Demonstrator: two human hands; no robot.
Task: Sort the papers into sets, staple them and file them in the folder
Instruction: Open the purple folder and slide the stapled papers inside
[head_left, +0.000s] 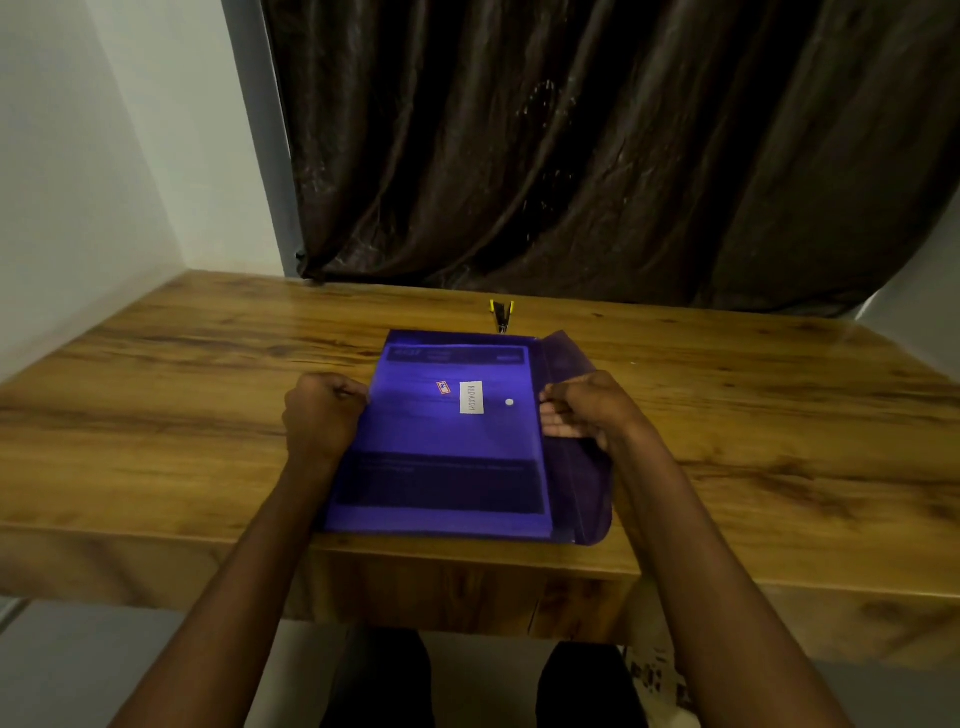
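Purple folder (447, 441) lies flat at the near edge of the wooden table (727, 415), its flap (576, 364) open to the right — papers (441, 483) visible inside. Left hand (322, 410) grips the folder's left edge with curled fingers; right hand (582, 410) pinches the opening edge. Stapler (502, 315) sits just beyond — apart.

- A wooden bench (156, 374) with a warm brown grain fills the middle of the view; its thick front edge faces the camera and shows the same wood pattern.
- A dark brown curtain (597, 156) hangs in heavy folds behind the bench, its hem reaching down to the far edge of the bench top.
- A pale wall (78, 156) stands at the left and meets the bench along its left side.
- A grey vertical strip (260, 156), perhaps a frame, runs between the wall and the curtain.
- A light grey floor (78, 665) shows below the bench front.
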